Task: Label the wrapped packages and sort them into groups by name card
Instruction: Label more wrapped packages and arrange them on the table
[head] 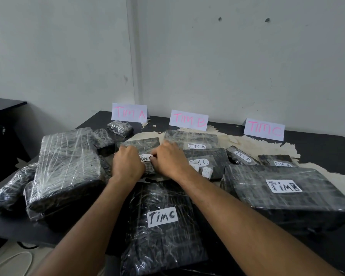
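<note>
My left hand [127, 164] and right hand [167, 159] press a label [145, 157] onto a wrapped package [139, 145], fingers curled, on the black bench [317, 148] by the white wall [227, 66].

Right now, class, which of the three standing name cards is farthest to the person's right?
The TIM C card. It stands at the right end of the row along the wall, past the TIM B card in the middle and the TIM A card at the left end.

Glossy plastic film wraps the packages [68, 168]; matt paper name cards [188, 120].
</note>
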The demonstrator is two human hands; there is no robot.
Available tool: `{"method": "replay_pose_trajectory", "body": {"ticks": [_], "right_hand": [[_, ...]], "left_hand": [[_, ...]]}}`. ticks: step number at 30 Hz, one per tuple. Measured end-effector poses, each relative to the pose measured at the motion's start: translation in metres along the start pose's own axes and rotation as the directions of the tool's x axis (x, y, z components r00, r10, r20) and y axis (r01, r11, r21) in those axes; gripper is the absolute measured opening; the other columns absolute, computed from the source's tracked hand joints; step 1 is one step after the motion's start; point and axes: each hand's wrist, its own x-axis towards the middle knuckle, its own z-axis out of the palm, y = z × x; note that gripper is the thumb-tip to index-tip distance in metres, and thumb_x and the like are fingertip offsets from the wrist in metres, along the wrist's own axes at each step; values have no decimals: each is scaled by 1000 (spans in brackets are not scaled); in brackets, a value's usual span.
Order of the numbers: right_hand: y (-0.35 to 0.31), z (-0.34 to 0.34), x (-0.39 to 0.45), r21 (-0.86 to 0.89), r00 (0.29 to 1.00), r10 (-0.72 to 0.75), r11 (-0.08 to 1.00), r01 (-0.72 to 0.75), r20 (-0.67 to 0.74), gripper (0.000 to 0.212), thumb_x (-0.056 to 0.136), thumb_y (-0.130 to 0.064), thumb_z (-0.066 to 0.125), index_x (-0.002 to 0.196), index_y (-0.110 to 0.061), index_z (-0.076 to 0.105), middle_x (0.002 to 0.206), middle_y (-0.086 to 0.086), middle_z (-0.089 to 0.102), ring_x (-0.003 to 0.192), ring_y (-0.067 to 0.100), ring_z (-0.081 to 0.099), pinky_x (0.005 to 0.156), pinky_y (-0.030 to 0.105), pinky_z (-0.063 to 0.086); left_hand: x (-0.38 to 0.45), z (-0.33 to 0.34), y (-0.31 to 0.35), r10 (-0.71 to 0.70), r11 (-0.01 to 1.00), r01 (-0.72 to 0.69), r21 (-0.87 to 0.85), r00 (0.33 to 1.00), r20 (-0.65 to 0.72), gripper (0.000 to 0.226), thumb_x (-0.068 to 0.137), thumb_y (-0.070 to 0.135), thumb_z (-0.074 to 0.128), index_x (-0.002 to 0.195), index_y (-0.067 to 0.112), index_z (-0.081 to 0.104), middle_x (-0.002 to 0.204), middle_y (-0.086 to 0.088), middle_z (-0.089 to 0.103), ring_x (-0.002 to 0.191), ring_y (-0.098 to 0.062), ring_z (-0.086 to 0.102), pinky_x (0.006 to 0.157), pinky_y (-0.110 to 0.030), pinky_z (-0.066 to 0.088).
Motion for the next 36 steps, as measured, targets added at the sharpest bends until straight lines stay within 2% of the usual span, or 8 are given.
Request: {"method": "replay_pose_trajectory", "body": {"ticks": [6, 12, 18, 23, 26, 28, 30, 36], "right_hand": [[-6, 2, 2, -12, 999, -20, 1000, 20, -41, 23, 94, -21, 61, 112, -20, 75, 120, 11, 59, 117, 32, 51, 103, 46, 43], [-4, 0, 0, 16, 999, 44, 999, -44, -10, 16, 91, -24, 61, 95, -19, 76, 115, 13, 60, 115, 36, 50, 100, 49, 45], [-7, 3, -4, -5, 998, 62, 998, -62, 0, 18, 90, -26, 62, 99, -14, 73, 120, 15, 57, 119, 37, 47, 102, 51, 43], [-2, -4, -13, 21, 998, 64, 998, -63, -2, 26, 94, -36, 60, 98, -10, 62, 119, 14, 57, 117, 34, 48, 97, 47, 42], [0, -14, -22, 47, 998, 54, 998, -52, -44, 32, 94, -39, 65, 102, -8, 62, 117, 13, 57, 114, 32, 49, 94, 43, 43], [-2, -25, -28, 66, 997, 48, 997, -44, -62, 34, 93, -36, 70, 109, -6, 63, 120, 15, 57, 116, 33, 49, 95, 44, 44], [-3, -39, -36, 69, 996, 40, 997, -34, -85, 32, 92, -25, 72, 114, -5, 63, 122, 17, 57, 118, 34, 49, 97, 42, 45], [13, -90, -67, 19, 991, 42, 999, -40, -123, 25, 92, -4, 62, 117, -3, 62, 114, 14, 64, 112, 31, 56, 97, 37, 43]], "left_hand": [[-1, 0, 2, 14, 999, -14, 28, 1000, 20, 31, 82, -3, 60, 64, 9, 39, 105, -29, 64, 90, -44, 63, 65, -37, 39], [-4, 0, 3, -4, 1000, 2, 30, 999, 39, 3, 84, -1, 61, 85, -3, 63, 112, -29, 63, 95, -44, 65, 67, -37, 41], [-8, 0, 5, -16, 999, 14, 42, 999, 44, 12, 87, 0, 61, 96, -7, 66, 117, -30, 60, 98, -44, 64, 69, -40, 43], [-11, -7, 5, -3, 1000, 3, -9, 1000, 28, 6, 85, -1, 59, 80, -3, 60, 111, -30, 62, 89, -43, 63, 69, -41, 46], [-13, -9, 7, 19, 994, -20, -111, 1000, -11, 22, 81, -6, 55, 62, 3, 46, 95, -28, 63, 75, -38, 56, 62, -38, 40], [-16, -9, 11, 51, 974, -60, -219, 998, -47, 9, 81, -5, 54, 75, -3, 60, 94, -24, 62, 86, -39, 60, 67, -38, 41], [-19, -9, 18, 103, 941, -119, -316, 992, -67, 24, 88, -1, 57, 107, -4, 70, 107, -19, 67, 100, -35, 64, 80, -35, 47], [-45, 4, 53, 337, 912, -314, -265, 940, 45, 50, 100, 28, 54, 146, 6, 52, 143, -13, 56, 131, -31, 53, 106, -42, 43]]}}
